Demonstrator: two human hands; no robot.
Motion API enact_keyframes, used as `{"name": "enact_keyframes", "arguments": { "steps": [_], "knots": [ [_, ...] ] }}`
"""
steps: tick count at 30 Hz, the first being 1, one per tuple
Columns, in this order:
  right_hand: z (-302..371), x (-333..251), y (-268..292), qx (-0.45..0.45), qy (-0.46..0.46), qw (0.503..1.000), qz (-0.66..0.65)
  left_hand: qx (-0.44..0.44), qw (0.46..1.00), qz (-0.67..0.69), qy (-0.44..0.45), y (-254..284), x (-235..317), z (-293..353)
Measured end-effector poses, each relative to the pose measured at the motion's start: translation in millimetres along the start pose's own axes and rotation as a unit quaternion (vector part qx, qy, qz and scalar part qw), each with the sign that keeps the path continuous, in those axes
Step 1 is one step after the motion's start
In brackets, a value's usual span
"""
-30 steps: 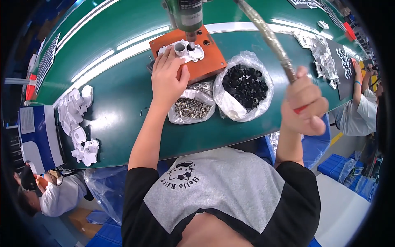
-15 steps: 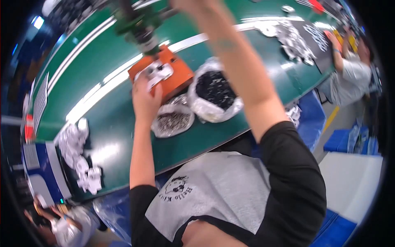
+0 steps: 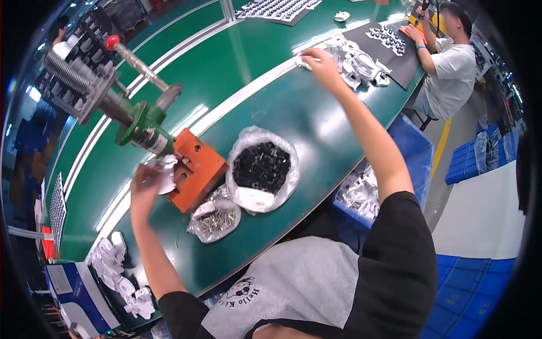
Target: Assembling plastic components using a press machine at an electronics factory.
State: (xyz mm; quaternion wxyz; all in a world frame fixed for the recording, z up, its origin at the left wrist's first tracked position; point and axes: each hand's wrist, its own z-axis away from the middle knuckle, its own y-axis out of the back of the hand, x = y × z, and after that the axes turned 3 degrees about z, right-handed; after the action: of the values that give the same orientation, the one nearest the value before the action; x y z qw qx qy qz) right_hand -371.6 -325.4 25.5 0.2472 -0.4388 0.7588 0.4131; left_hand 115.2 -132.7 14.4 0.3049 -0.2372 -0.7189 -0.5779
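Observation:
My left hand (image 3: 145,182) pinches a white plastic part (image 3: 167,176) at the left side of an orange fixture block (image 3: 199,169). Over the block stands a green hand press (image 3: 144,127), its lever ending in a red ball knob (image 3: 113,42). Far to the right, my right hand (image 3: 324,65) has its fingers closed around a small white plastic piece (image 3: 305,62), mostly hidden, beside a pile of white plastic parts (image 3: 355,61). In front of the block lie a bag of metal pins (image 3: 217,221) and a larger bag of small black parts (image 3: 262,168).
More white parts (image 3: 116,271) lie at the bench's left end, beside a blue and white box (image 3: 79,299). A blue bin (image 3: 415,144) with white parts stands at the front edge. A co-worker (image 3: 451,68) sits at the far right, by a dark mat (image 3: 395,56) holding parts.
My right hand has left the press lever area and moved right to the white pile. My left hand has drawn the white part leftward off the orange block. The head view has shifted.

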Motion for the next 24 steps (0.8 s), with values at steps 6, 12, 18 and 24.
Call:
{"name": "enact_keyframes", "arguments": {
  "steps": [6,12,18,24],
  "knots": [
    [-48,158,148,0.176,-0.114,0.895,0.393,0.217,0.974,0.063,0.037,10,-99,-75],
    [-44,204,192,0.112,-0.315,0.854,0.398,0.170,0.982,0.083,-0.006,-9,-160,-90],
    [-9,251,203,-0.056,-0.238,0.881,0.405,0.174,0.967,0.185,0.023,-25,-128,-39],
    [49,136,135,-0.107,-0.182,0.920,0.329,0.223,0.964,0.127,0.063,-32,-149,44]
  ]
}}
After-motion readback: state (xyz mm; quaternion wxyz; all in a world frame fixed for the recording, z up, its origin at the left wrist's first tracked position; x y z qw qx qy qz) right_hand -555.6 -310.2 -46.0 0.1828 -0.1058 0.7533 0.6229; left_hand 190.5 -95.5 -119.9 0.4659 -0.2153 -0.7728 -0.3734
